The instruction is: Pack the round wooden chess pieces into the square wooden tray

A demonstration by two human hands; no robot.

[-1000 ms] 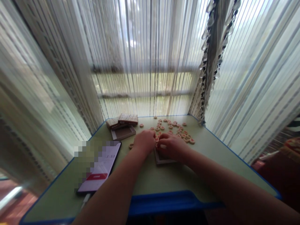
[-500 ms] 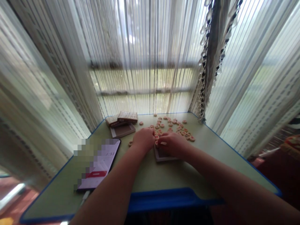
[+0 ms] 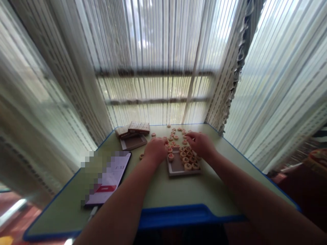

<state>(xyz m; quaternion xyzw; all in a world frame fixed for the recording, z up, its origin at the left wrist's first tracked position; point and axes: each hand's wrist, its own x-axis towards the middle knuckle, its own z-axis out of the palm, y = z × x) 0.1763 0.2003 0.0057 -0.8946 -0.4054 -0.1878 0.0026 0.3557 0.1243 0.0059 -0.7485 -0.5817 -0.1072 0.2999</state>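
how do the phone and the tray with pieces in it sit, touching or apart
Apart. In the head view, bare table shows on both sides of the left forearm, which crosses between the phone and the tray.

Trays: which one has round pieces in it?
The nearer tray, right of the phone: it holds red-marked and dark-marked pieces. The farther tray shows none.

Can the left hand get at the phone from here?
Probably yes. The phone lies face up on the table, to the left of the left hand, with nothing visible on its screen or between them but bare tabletop.
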